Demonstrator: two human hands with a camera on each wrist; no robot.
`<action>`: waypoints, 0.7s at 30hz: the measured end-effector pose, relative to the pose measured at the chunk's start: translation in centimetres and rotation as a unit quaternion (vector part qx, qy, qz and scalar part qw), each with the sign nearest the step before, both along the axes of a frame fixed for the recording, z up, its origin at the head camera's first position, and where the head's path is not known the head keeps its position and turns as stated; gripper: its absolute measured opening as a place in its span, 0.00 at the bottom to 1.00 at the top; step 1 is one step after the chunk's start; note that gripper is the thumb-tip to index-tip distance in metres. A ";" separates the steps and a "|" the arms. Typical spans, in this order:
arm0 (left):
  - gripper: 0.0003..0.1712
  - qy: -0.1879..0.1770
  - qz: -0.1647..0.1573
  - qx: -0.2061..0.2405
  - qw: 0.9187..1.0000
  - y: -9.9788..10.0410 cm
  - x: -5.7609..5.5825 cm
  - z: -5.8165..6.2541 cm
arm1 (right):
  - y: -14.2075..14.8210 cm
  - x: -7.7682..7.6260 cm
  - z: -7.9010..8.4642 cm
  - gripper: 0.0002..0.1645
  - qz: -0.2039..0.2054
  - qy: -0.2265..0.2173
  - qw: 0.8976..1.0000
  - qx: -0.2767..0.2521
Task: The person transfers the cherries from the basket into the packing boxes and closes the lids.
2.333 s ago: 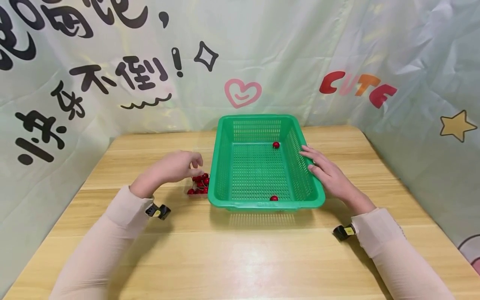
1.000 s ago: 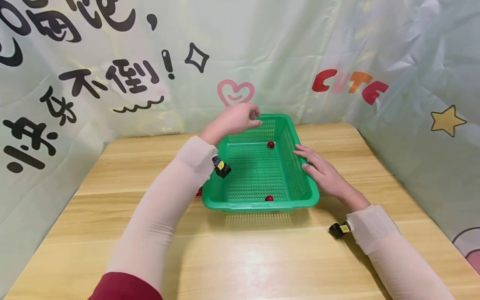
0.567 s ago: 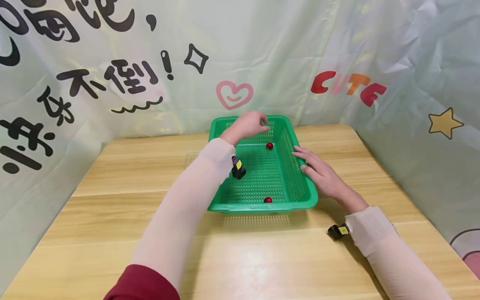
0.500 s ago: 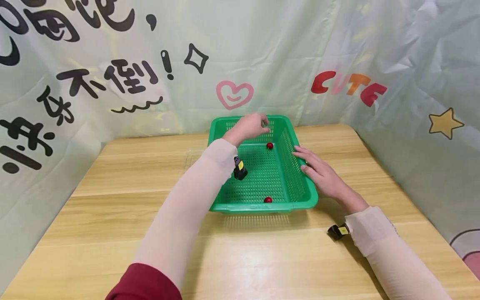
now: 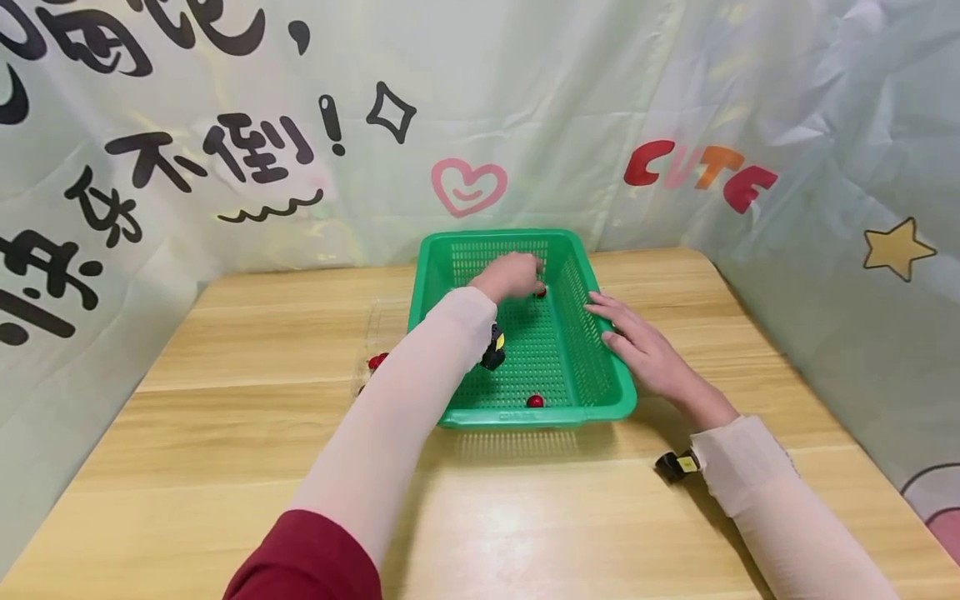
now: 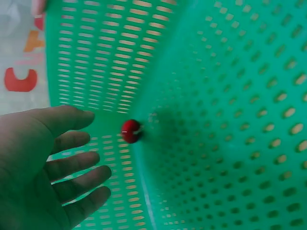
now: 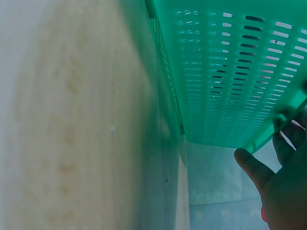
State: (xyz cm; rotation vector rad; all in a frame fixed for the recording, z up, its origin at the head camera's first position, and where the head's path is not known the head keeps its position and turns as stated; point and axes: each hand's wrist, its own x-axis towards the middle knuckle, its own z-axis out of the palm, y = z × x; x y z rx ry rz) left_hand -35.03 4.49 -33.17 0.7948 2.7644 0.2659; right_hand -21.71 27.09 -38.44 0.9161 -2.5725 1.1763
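My left hand [image 5: 512, 275] reaches down inside the far part of a green plastic basket [image 5: 536, 414]. Its fingers are spread and loosely bent in the left wrist view, with nothing between them. Just beyond the fingertips, a red cherry [image 6: 131, 131] lies at the foot of the basket's wall. Another cherry [image 5: 535, 402] lies near the front of the basket floor. My right hand [image 5: 654, 350] rests on the basket's right rim, its nearly straight fingers reaching over the edge. In the right wrist view its thumb [image 7: 254, 167] lies along the outside.
Left of the basket stands a clear plastic box [image 5: 386, 312] with red cherries [image 5: 377, 361] in it, partly hidden by my left forearm. Both stand on a wooden table [image 5: 247, 358]. A printed cloth backdrop [image 5: 555, 108] rises behind and at both sides.
My left hand has moved right from above the cherries in the clear box, over the basket's edge, then lowered inside it. My right hand stays on the rim.
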 end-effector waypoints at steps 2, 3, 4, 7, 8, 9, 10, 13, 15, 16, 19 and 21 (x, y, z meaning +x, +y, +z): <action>0.29 -0.001 -0.015 -0.029 0.999 0.2 0.0 -0.5 | 0.0 0.0 0.1 0.26 0.000 0.004 1.000 0.000; 0.29 -0.003 -0.021 -0.042 0.999 0.2 0.0 -0.7 | 0.0 0.1 0.1 0.27 -0.001 0.007 1.000 0.001; 0.29 -0.005 -0.026 -0.055 0.998 0.2 0.1 -0.9 | 0.0 0.1 0.2 0.27 0.000 0.010 1.000 0.002; 0.30 -0.004 -0.033 -0.089 0.995 0.3 0.2 -1.5 | 0.1 0.0 0.1 0.27 0.002 0.013 1.000 0.003; 0.30 -0.006 -0.034 -0.092 0.995 0.3 0.2 -1.6 | 0.1 0.0 0.0 0.27 0.001 0.014 1.000 0.003; 0.29 -0.006 -0.034 -0.095 0.995 0.3 0.3 -1.7 | 0.1 0.0 0.0 0.26 0.001 0.014 1.000 0.003; 0.29 -0.002 -0.037 -0.099 0.994 0.3 0.3 -1.9 | 0.1 0.1 -0.1 0.26 0.000 0.013 1.000 0.003; 0.27 0.006 -0.049 -0.102 0.994 0.3 0.5 -2.1 | 0.0 0.2 -0.1 0.26 -0.001 0.012 1.000 0.003; 0.28 0.006 -0.058 -0.106 0.993 0.4 0.6 -2.3 | 0.0 0.3 -0.1 0.26 0.000 0.013 1.000 0.003; 0.28 0.004 -0.063 -0.110 0.992 0.4 0.6 -2.4 | 0.0 0.3 -0.1 0.26 0.001 0.013 1.000 0.003; 0.30 -0.006 -0.071 -0.123 0.990 0.6 0.9 -2.5 | 0.0 0.3 -0.1 0.26 0.001 0.017 1.000 0.002; 0.29 -0.006 -0.070 -0.125 0.990 0.7 1.1 -2.4 | -0.1 0.3 0.0 0.26 0.001 0.017 1.000 0.001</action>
